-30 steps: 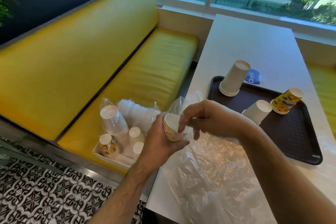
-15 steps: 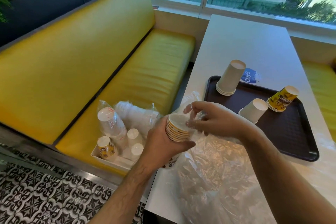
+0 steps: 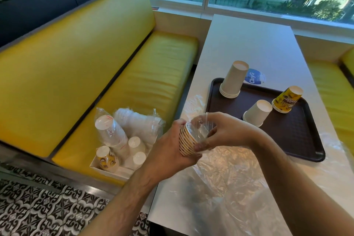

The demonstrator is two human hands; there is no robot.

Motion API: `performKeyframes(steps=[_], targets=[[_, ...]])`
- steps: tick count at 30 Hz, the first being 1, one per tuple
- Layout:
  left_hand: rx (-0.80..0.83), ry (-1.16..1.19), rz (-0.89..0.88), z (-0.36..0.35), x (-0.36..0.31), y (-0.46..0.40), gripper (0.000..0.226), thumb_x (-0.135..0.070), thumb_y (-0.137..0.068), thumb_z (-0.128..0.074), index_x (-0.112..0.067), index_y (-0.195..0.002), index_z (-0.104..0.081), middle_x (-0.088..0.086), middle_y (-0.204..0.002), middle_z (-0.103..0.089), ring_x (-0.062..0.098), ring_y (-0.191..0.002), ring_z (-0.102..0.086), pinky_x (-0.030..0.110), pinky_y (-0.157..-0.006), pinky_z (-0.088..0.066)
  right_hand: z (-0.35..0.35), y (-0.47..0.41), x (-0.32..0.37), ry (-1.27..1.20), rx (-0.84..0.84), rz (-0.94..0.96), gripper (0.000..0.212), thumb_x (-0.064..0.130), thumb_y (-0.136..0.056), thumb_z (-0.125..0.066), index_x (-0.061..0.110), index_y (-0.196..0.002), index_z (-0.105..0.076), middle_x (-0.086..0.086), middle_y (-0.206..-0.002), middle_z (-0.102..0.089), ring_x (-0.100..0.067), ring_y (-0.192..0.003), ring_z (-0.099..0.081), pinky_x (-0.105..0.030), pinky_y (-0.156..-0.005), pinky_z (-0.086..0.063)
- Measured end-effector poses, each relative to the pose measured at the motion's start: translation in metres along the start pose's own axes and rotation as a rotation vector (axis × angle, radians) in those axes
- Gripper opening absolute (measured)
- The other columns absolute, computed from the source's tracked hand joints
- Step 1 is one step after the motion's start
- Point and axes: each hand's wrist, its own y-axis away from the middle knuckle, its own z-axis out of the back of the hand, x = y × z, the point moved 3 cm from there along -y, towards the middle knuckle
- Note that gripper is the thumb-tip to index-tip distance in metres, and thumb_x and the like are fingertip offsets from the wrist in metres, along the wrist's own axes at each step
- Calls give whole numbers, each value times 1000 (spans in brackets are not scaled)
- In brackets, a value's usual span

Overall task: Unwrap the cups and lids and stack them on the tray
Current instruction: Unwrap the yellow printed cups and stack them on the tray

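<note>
a: where's the stack of cups [image 3: 186,141] right now?

b: in the air over the near left edge of the white table [image 3: 254,44], held sideways. its long axis runs roughly left to right, with the open rims facing right toward the tray [image 3: 298,136] and the closed bottoms buried in the left palm.

a: so what is the left hand [image 3: 168,151] doing?

b: its fingers and thumb are curled round the stack's body, gripping it. the striped rims show just past the fingers.

a: and the right hand [image 3: 224,132]?

b: it pinches a bit of clear plastic wrap [image 3: 199,126] at the mouth of the stack, fingers curled over the top and thumb under the lower rim. the film covers the opening.

a: what's on the tray?

b: three lots, all upside down: a tall stack of plain white cups [image 3: 233,79] at the far left corner, a single white cup [image 3: 257,113] nearer the middle leaning to the right, and a yellow printed stack [image 3: 287,99] to its right, also tilted.

a: anything else around?

b: a loose sheet of clear plastic [image 3: 220,188] lies spread on the table under the hands. on the yellow bench [image 3: 153,74] to the left sits a white box [image 3: 107,170] with wrapped cups [image 3: 110,130] and bagged lids [image 3: 138,122] in it. a blue sticker [image 3: 253,77] shows behind the tray.
</note>
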Motion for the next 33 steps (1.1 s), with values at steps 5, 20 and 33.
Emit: performKeyframes(steps=[5, 20, 33], targets=[[1, -34, -44, -4, -11, -1, 81, -50, -70, -87, -48, -127, -31, -21, -107, -58, 0, -94, -61, 17, -76, -52, 6, 12, -9, -105, 10, 27, 45, 17, -76, -89, 16, -117, -71, -7, -108, -75, -25, -93, -74, -43, -79, -63], [74, -98, -83, -48, -53, -25, 73, -53, -67, -85, -46, -118, -33, -17, -102, -62, 3, -88, -62, 27, -74, -54, 44, 58, -40, -34, -100, 16, 64, 23, -72, -92, 28, -130, -63, 6, -115, -73, -12, -106, -70, -41, -93, -59], [52, -34, -171, -94, -83, -43, 77, -54, -68, -84, -42, -130, -40, -16, -109, -59, 6, -92, -63, 34, -76, -57, 92, 110, -83, -212, -191, 65, 51, 17, -84, -82, 24, -130, -63, 0, -124, -70, -22, -112, -69, -48, -96, -58]])
